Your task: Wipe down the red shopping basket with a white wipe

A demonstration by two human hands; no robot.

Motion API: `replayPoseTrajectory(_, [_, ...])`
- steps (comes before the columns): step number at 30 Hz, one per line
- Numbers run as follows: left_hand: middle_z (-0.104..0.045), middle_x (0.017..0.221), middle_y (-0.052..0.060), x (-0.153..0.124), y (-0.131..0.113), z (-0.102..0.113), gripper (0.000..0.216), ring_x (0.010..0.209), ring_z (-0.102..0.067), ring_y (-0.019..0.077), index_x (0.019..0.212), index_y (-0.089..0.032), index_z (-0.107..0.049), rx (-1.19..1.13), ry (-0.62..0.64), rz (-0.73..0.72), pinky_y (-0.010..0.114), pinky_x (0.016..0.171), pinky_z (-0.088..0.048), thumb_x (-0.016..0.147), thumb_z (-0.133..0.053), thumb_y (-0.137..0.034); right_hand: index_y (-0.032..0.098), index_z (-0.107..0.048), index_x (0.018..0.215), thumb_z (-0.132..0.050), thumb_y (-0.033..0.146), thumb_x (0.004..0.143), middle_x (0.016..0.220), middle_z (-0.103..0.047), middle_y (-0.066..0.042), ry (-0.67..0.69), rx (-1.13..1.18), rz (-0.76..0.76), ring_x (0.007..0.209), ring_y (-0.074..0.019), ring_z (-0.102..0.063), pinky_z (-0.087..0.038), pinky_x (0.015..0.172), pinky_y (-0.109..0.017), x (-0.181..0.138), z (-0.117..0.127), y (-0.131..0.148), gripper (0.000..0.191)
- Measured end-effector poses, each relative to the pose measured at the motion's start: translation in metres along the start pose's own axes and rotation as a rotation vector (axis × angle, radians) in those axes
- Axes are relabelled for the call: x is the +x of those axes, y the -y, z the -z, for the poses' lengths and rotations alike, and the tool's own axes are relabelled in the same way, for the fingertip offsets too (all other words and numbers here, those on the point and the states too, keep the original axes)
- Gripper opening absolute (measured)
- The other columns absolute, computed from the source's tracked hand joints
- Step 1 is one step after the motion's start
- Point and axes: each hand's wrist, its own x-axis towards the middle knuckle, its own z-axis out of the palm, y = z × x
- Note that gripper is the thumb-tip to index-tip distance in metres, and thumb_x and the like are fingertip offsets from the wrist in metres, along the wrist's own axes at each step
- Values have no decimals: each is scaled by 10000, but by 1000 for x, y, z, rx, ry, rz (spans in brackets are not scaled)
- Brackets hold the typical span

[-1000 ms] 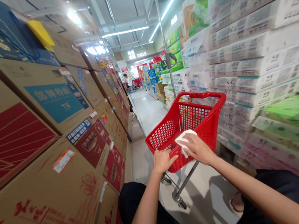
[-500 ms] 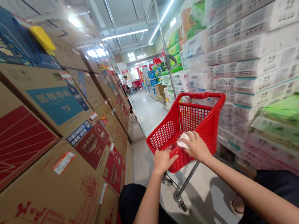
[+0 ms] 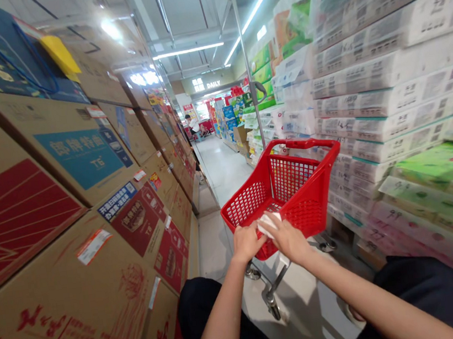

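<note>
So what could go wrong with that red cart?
The red cart stands on wheels, so it might roll if pushed hard. The left hand is on it right by the right hand with the white cloth, so fingers could bump. If the cart swung, it might knock the stacked packs beside it.
</note>
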Motion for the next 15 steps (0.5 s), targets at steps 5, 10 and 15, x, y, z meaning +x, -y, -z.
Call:
replayPoseTrajectory(5, [-727,929,61,-2,3,-3,307,910,-688,249,1134,-222,-544,-41,7,19,360,873,-407,890,-557,-408,456,-215,1533,-481,151,866,1616,-246,17,36,-24,94,1142,-279,-537,-577,716,-336,-8,2,9,780])
replayPoseTrajectory(10, [-709,841,10,-3,4,-5,429,841,-684,228,1109,-242,-512,-82,-48,29,355,891,-406,862,-581,-586,460,-252,1521,-414,154,912,1583,-322,4,9,-95,-39,1111,-273,-551,-582,679,-332,6,17,-49,700])
replayPoseTrajectory(15, [-696,824,-1,0,2,-8,397,835,-684,223,1110,-238,-479,-111,-69,26,358,894,-402,868,-589,-533,368,-308,1524,-430,168,902,1589,-305,-61,26,-155,-117,1073,-288,-576,-583,653,-344,6,11,-29,665])
